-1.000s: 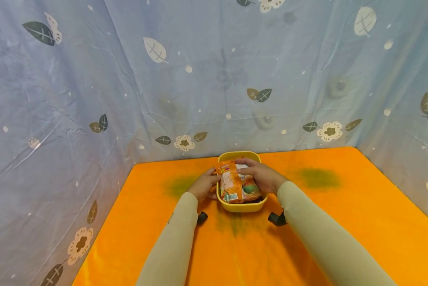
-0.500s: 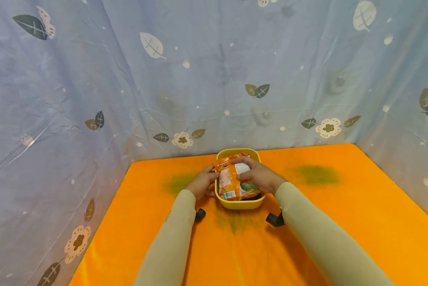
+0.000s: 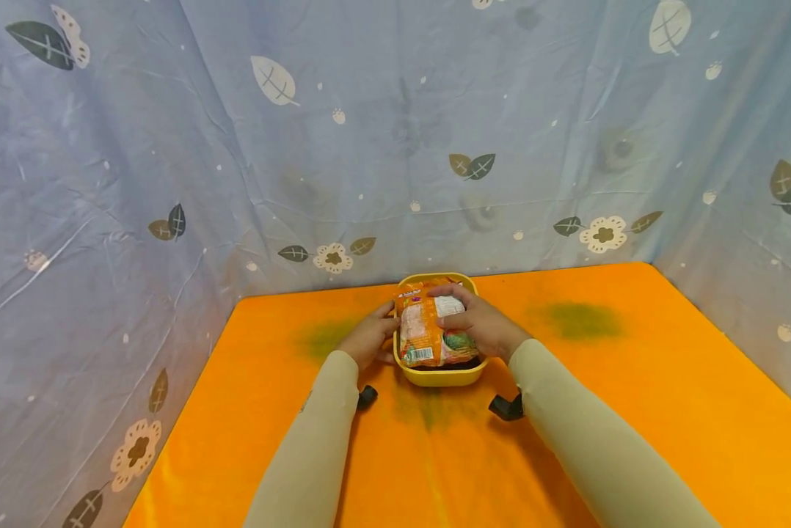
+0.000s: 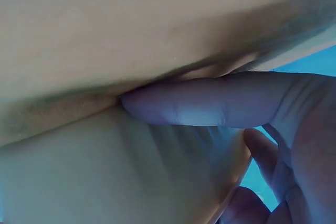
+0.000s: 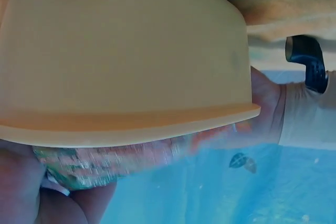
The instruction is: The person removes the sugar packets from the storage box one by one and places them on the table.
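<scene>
An orange plastic food packet (image 3: pixel 425 330) with a barcode and a fruit picture lies in a yellow basket (image 3: pixel 435 378) at the table's back middle. Fingers and thumb of my right hand (image 3: pixel 484 323) spread over the packet's right part and grip it. At the basket's left side, my left hand (image 3: pixel 369 337) holds the wall, its thumb by the rim and packet edge. Up close in the left wrist view, one left finger (image 4: pixel 205 103) lies along the pale basket wall (image 4: pixel 105 166). The packet (image 5: pixel 105 163) shows past the basket rim in the right wrist view. Whatever lies beneath the packet is dark and mostly hidden.
An orange cloth (image 3: pixel 428 462) with green stains covers the table. A blue curtain (image 3: pixel 382 147) with leaf and flower prints stands close behind and at both sides. Black wrist mounts (image 3: pixel 506 407) stick out below the sleeves.
The packet has shifted slightly toward the basket's far end under my right hand. My left hand stays at the basket's side. The whole view has drifted a little.
</scene>
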A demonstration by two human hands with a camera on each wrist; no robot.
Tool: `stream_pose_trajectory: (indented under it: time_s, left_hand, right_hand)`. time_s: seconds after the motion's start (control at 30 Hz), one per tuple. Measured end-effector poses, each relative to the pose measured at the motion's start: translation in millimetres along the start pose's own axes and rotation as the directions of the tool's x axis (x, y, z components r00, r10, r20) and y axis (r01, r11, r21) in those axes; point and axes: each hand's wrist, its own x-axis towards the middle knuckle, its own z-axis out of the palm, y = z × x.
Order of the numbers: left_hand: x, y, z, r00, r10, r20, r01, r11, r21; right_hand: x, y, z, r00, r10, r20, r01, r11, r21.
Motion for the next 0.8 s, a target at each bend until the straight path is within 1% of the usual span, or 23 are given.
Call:
stream_pose_trajectory:
  time_s: [0.1, 0.17, 0.3, 0.4, 0.47, 0.63, 0.8]
  left_hand:
    - [-0.5, 2.0, 1.1, 1.000, 0.002, -0.013, -0.002, 1.000, -0.015]
    - [-0.4, 1.9, 1.3, 1.000, 0.014, -0.011, -0.014, 1.000, -0.019]
    - [-2.0, -0.9, 1.1, 1.000, 0.018, -0.005, -0.018, 1.000, -0.009]
    - [-4.9, -4.7, -0.7, 1.000, 0.004, 0.004, -0.004, 1.000, 0.001]
    - [-6.4, -5.0, -1.1, 1.000, -0.003, 0.011, 0.003, 1.000, 0.022]
    - [-3.7, -0.2, 2.2, 0.999, -0.023, 0.029, 0.020, 0.996, 0.082]
    - [-0.9, 2.4, 3.4, 0.998, -0.019, 0.061, 0.014, 0.997, 0.078]
  right_hand:
    - [-2.1, -1.3, -2.0, 1.000, -0.012, 0.026, 0.009, 0.995, 0.103]
    - [-3.0, -1.7, -3.3, 0.999, -0.023, 0.028, 0.019, 0.989, 0.150]
    - [-3.7, -1.1, -4.3, 0.999, -0.031, 0.027, 0.024, 0.975, 0.219]
    - [-2.4, 0.3, -2.9, 0.999, -0.029, 0.044, 0.017, 0.968, 0.251]
    - [-1.5, -0.3, -2.3, 0.998, -0.032, 0.047, 0.020, 0.971, 0.238]
    - [0.5, -10.0, -10.6, 0.999, -0.052, 0.003, 0.051, 0.991, 0.126]
    - [-0.8, -25.8, -27.7, 0.998, -0.055, -0.028, 0.058, 0.991, 0.118]
